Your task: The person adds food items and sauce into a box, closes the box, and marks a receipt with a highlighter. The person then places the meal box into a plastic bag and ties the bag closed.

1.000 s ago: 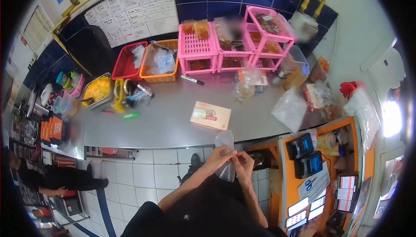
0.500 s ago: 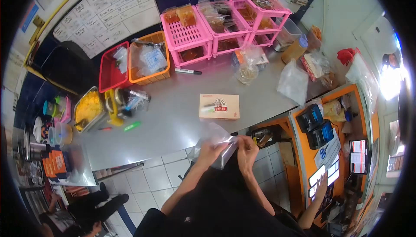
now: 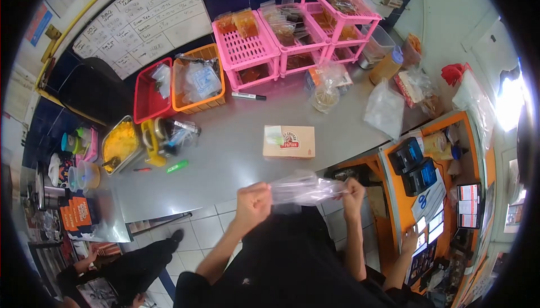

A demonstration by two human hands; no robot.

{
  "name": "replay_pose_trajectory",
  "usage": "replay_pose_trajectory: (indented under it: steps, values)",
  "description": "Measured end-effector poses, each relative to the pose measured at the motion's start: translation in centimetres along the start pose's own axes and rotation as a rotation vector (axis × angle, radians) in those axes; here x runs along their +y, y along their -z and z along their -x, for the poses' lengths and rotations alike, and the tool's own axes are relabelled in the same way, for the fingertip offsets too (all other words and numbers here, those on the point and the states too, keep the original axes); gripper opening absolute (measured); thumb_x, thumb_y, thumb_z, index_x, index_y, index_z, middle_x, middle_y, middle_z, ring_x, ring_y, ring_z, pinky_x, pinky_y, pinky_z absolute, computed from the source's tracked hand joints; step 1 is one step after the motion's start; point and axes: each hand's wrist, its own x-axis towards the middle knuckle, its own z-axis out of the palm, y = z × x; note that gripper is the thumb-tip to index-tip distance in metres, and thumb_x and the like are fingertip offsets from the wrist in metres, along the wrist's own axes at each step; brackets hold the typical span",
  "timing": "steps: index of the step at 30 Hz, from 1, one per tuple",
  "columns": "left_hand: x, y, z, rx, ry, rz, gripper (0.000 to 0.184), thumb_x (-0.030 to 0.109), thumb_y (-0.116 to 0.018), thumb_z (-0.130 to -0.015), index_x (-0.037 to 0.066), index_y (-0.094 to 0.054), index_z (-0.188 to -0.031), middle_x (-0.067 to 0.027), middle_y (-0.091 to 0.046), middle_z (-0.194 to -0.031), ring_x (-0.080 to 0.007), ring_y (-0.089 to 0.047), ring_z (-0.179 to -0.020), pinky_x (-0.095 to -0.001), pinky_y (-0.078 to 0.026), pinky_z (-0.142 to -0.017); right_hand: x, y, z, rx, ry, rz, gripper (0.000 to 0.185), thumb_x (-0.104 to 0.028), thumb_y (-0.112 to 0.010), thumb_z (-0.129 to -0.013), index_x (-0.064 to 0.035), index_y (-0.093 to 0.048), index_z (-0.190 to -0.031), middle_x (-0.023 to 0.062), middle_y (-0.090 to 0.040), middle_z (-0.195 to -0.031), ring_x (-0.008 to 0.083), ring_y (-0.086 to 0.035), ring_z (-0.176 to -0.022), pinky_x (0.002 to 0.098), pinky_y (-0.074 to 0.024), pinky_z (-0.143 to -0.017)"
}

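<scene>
Currently, left hand (image 3: 254, 203) clamps its fingers on one end of a clear, crinkled plastic bag (image 3: 306, 189) | right hand (image 3: 352, 194) pinches the other, fingertips hard to see | bag's opening indistinct, near a tan rectangular cardboard box (image 3: 298, 149) | another person's bare arm (image 3: 399, 267), body mostly cut off

Counted on the counter (image 3: 219, 139): one beige carton (image 3: 289, 150), one red basket (image 3: 147, 96), one orange basket (image 3: 201, 105), one yellow-filled tray (image 3: 129, 160), one black-capped marker (image 3: 247, 96), one blue-capped bottle (image 3: 386, 68). Between the wearer's two hands (image 3: 253, 203), one clear plastic bag (image 3: 308, 189). At right, one pair of scissors (image 3: 423, 199). Upper left, one whiteboard (image 3: 145, 20).
</scene>
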Motion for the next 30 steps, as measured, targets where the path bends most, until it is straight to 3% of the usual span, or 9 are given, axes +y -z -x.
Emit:
replay_pose_trajectory:
  steps: [2,8,12,16,19,20,24,26,30]
  values:
    - [-0.2,-2.7,0.5,0.058,0.021,0.054,0.036,-0.003,-0.062,-0.089,0.003,-0.038,-0.061,-0.004,-0.033,-0.055,-0.0115,-0.03,-0.047,-0.0311,-0.03,-0.045,-1.3,-0.4,-0.9,0.306,0.138,0.062,0.031,0.001,-0.059,-0.088,-0.0116,-0.038,-0.07,-0.0057,-0.037,-0.066,0.005,-0.04,-0.057,0.0206,-0.0356,-0.052]
    - [-0.1,-6.7,-0.8,0.39,0.46,0.329,0.008,-0.003,-0.065,-0.087,0.002,-0.059,-0.088,-0.0006,-0.049,-0.064,-0.0103,-0.053,-0.067,-0.0264,-0.051,-0.064,0.5,-5.5,-0.6,0.197,-0.052,-0.406,0.017,-0.002,-0.058,-0.094,-0.0098,-0.049,-0.082,-0.004,-0.053,-0.081,0.0078,-0.052,-0.073,0.0261,-0.0439,-0.066]
    - [-9.9,-8.5,3.2,-0.036,0.743,0.356,0.005,0.004,-0.066,-0.088,-0.001,-0.065,-0.089,-0.0075,-0.068,-0.081,-0.0156,-0.064,-0.083,-0.0319,-0.053,-0.075,-1.2,-9.4,0.1,-0.092,-0.196,-0.524,0.017,-0.002,-0.059,-0.094,-0.0096,-0.05,-0.081,-0.004,-0.054,-0.082,0.0069,-0.052,-0.077,0.0269,-0.0447,-0.071]
    - [-8.2,-9.4,4.3,-0.02,0.452,0.098,0.01,0.002,-0.063,-0.085,-0.001,-0.068,-0.077,-0.0131,-0.056,-0.063,-0.0144,-0.05,-0.059,-0.0347,-0.044,-0.057,4.1,-8.1,-0.5,-0.074,-0.214,-0.078,0.026,-0.002,-0.062,-0.093,-0.0095,-0.047,-0.073,-0.0046,-0.054,-0.078,0.0048,-0.052,-0.078,0.0268,-0.0451,-0.066]
    - [2.5,-3.5,-0.9,0.149,0.147,0.028,0.038,0.007,-0.063,-0.092,0.002,-0.044,-0.06,-0.0061,-0.035,-0.055,-0.0126,-0.032,-0.052,-0.0355,-0.028,-0.048,7.1,-4.2,-1.5,-0.08,-0.072,0.485,0.027,-0.001,-0.06,-0.092,-0.0089,-0.046,-0.071,-0.0044,-0.051,-0.075,0.0066,-0.053,-0.077,0.0261,-0.0466,-0.067]
    - [3.7,-3.0,-1.6,0.225,-0.01,-0.035,0.045,0.008,-0.062,-0.095,0.004,-0.035,-0.059,0.0003,-0.031,-0.054,-0.0096,-0.027,-0.052,-0.0338,-0.023,-0.046,5.3,-4.3,-1.8,0.053,-0.08,0.272,0.026,0.001,-0.058,-0.092,-0.0089,-0.046,-0.072,-0.005,-0.049,-0.073,0.0076,-0.051,-0.073,0.0254,-0.0462,-0.066]
    - [3.7,-3.8,-1.5,0.406,0.065,0.011,0.042,0.003,-0.059,-0.092,0.003,-0.031,-0.061,-0.0044,-0.027,-0.054,-0.0144,-0.026,-0.05,-0.0342,-0.023,-0.047,1.8,-6.0,-4.3,0.445,-0.034,-0.336,0.021,0.003,-0.055,-0.091,-0.0083,-0.048,-0.075,-0.0059,-0.044,-0.069,0.0093,-0.048,-0.062,0.0261,-0.0453,-0.061]
    - [-2.8,-7.0,1.3,0.116,0.218,0.045,0.028,-0.005,-0.061,-0.073,0.002,-0.035,-0.063,-0.0104,-0.034,-0.056,-0.0271,-0.033,-0.051,-0.0375,-0.03,-0.05,-1.9,-7.6,-4.4,0.458,-0.077,-0.331,0.017,0.003,-0.057,-0.091,-0.0064,-0.05,-0.078,-0.0064,-0.046,-0.069,0.0086,-0.049,-0.061,0.0261,-0.0452,-0.059]
    - [-7.1,-8.4,4.2,-0.023,0.199,-0.004,0.023,-0.002,-0.061,-0.079,0.0,-0.045,-0.063,-0.0114,-0.037,-0.052,-0.0174,-0.039,-0.048,-0.0387,-0.035,-0.048,-3.6,-7.0,-2.5,0.009,-0.111,0.221,0.013,-0.006,-0.069,-0.089,-0.0036,-0.056,-0.089,-0.0005,-0.055,-0.082,0.0085,-0.053,-0.073,0.0266,-0.0435,-0.062]
